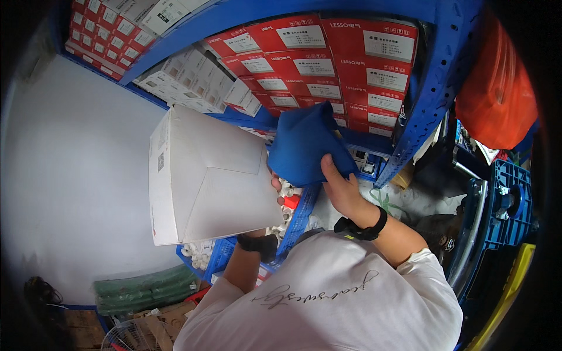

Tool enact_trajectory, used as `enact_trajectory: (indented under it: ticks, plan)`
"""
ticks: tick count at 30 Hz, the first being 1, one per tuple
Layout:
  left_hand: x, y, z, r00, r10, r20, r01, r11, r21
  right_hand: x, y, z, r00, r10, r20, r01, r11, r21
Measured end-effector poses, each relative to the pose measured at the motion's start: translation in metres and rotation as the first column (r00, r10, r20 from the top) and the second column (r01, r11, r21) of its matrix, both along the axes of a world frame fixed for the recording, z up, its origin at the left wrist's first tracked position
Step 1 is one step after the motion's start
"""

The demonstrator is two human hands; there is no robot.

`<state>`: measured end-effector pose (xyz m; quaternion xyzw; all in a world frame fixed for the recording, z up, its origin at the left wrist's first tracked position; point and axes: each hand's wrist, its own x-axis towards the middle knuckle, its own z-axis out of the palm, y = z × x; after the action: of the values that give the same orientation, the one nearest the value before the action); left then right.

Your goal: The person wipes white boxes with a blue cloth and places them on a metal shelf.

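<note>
My left hand (276, 188) supports a white cardboard box (232, 175) at its right side; only fingertips show, and the rest of the hand is hidden by the box. The box is tilted, with a printed label on its narrow left end. In my right hand (344, 191) is a folded blue cloth (303, 145), thumb on top, just right of the box and partly over its edge. Beneath both, blue plastic crates (303, 215) hold white pipe fittings (202, 259) and a red fitting (291, 202).
A blue metal rack (421, 105) bears stacked red LESSO cartons (303, 66) and white boxes (184, 79). An orange plastic bag (496, 92) hangs at right above a blue plastic crate (513, 197). Green wrapped rolls (145, 287) and a wire fan guard (136, 335) lie lower left, by a white wall (83, 166).
</note>
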<state>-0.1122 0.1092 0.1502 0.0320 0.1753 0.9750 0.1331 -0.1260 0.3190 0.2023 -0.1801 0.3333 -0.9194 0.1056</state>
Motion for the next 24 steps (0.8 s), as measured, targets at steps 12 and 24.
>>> enact_trajectory:
  ticks: [12,24]
  plan:
    - [-0.002,0.0,-0.014,0.942,-0.329,-0.062,0.334,0.906,0.26,-0.001,0.001,-0.009,1.0,0.026,-0.016,-0.025,0.999,0.038]
    - [-0.007,0.004,-0.015,0.949,-0.31,-0.05,0.313,0.929,0.196,-0.006,-0.003,-0.005,0.971,0.205,-0.126,-0.123,0.871,0.476]
